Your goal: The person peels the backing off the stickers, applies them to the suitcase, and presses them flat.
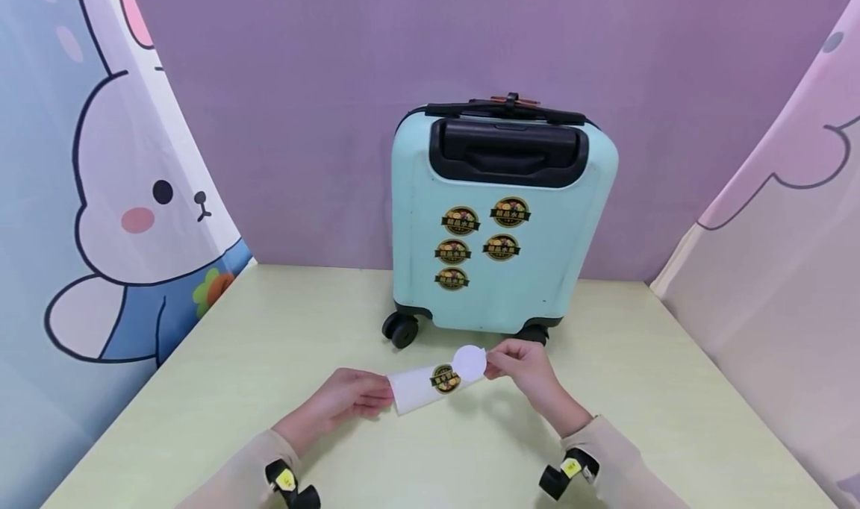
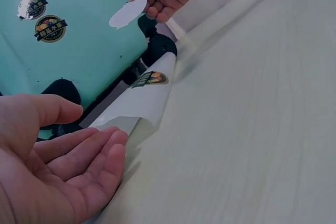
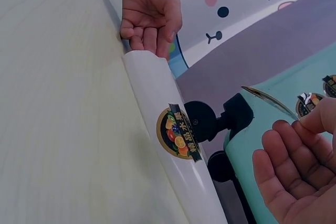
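My right hand [image 1: 529, 375] pinches a round sticker [image 1: 469, 363] by its edge, its white back toward the head camera. In the right wrist view the held sticker [image 3: 270, 101] is seen nearly edge-on, clear of the sheet. Below it a white backing sheet [image 1: 413, 393] lies curved on the table, bearing one black-and-gold fruit sticker [image 3: 178, 132]. At the sheet's left end is my left hand [image 1: 346, 398], its loosely bent fingertips against the paper and its thumb [image 2: 60, 109] standing apart. A mint-green suitcase [image 1: 517, 289] stands upright just behind, with several similar stickers on its front.
The suitcase rests on black wheels [image 1: 401, 330] and has a black recessed handle [image 1: 510, 151] near its top. The pale table [image 1: 645, 412] extends around the sheet. A purple backdrop [image 1: 282, 121] and printed cartoon curtains [image 1: 141, 195] enclose the back and sides.
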`<state>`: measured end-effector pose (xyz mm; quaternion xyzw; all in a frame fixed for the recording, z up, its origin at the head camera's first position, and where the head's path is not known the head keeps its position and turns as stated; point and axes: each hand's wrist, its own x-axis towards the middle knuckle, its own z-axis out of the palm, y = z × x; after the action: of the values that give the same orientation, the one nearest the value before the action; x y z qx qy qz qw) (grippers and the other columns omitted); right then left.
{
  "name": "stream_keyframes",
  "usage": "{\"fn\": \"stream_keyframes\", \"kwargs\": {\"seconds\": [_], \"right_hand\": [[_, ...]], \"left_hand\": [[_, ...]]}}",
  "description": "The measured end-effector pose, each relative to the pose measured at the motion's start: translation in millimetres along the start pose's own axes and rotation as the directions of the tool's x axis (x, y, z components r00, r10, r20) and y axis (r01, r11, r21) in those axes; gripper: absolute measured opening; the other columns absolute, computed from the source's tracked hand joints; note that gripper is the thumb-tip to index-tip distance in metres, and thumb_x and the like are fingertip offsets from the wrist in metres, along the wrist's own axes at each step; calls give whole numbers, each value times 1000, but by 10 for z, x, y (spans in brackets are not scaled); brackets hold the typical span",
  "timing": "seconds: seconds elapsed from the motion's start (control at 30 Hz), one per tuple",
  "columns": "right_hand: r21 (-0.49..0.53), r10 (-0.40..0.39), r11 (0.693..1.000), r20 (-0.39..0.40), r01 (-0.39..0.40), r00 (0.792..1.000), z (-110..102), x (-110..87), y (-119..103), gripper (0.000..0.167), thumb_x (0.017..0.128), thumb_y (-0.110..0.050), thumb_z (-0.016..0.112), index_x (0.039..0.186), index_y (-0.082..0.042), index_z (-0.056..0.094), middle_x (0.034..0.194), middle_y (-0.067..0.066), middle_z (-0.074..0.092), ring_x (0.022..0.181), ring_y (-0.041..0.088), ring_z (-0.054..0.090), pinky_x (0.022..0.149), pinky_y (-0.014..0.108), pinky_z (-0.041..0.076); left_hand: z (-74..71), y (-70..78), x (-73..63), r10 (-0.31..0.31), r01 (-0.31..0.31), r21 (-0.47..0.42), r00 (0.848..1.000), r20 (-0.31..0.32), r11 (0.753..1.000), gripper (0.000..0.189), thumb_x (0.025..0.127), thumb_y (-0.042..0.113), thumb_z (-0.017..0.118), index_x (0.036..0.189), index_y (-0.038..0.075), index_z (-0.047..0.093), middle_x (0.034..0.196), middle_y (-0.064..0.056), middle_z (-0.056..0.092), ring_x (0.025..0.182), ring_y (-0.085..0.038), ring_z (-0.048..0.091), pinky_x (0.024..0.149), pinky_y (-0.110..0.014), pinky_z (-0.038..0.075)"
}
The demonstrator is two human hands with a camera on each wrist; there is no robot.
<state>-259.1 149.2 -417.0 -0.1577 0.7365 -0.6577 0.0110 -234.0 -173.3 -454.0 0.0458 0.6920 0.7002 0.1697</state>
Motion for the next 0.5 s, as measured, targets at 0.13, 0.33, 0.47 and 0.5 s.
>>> {"fn": "stream_keyframes", "kwargs": {"seconds": [0.13, 0.33, 0.47, 0.5], "right_hand": [[7, 10, 1000, 0, -10, 1000, -11, 5, -18, 17, 93, 5, 61, 92, 22, 61, 77, 11, 70, 68, 14, 69, 71, 31, 61], [33, 34, 999, -2, -34, 999, -20, 16, -49, 21, 93, 3, 61, 95, 23, 61, 76, 9, 70, 68, 15, 69, 72, 32, 61], [51, 65, 997, -9, -64, 998, -35, 26, -78, 17, 94, 2, 60, 92, 19, 64, 75, 8, 69, 68, 16, 69, 73, 33, 61], [55, 71, 996, -10, -71, 997, -39, 28, -87, 16, 94, 2, 60, 90, 17, 65, 75, 8, 69, 68, 16, 69, 73, 33, 61]], "left_hand": [[-22, 21, 2, 9, -8, 55, 1000, -15, 998, 39, 92, 12, 66, 117, -17, 61, 96, -17, 73, 83, -20, 71, 74, -31, 60], [-46, 63, -6, 33, -27, 116, 998, -48, 993, 37, 90, 11, 69, 115, -16, 63, 95, -18, 73, 84, -22, 71, 76, -34, 60], [-37, 109, -28, 81, -65, 194, 993, -80, 979, 36, 91, 12, 68, 115, -15, 64, 98, -18, 73, 86, -23, 71, 77, -35, 60], [-31, 125, -34, 103, -83, 220, 991, -81, 972, 36, 91, 11, 68, 116, -15, 64, 100, -18, 73, 88, -24, 71, 77, -35, 60]]}}
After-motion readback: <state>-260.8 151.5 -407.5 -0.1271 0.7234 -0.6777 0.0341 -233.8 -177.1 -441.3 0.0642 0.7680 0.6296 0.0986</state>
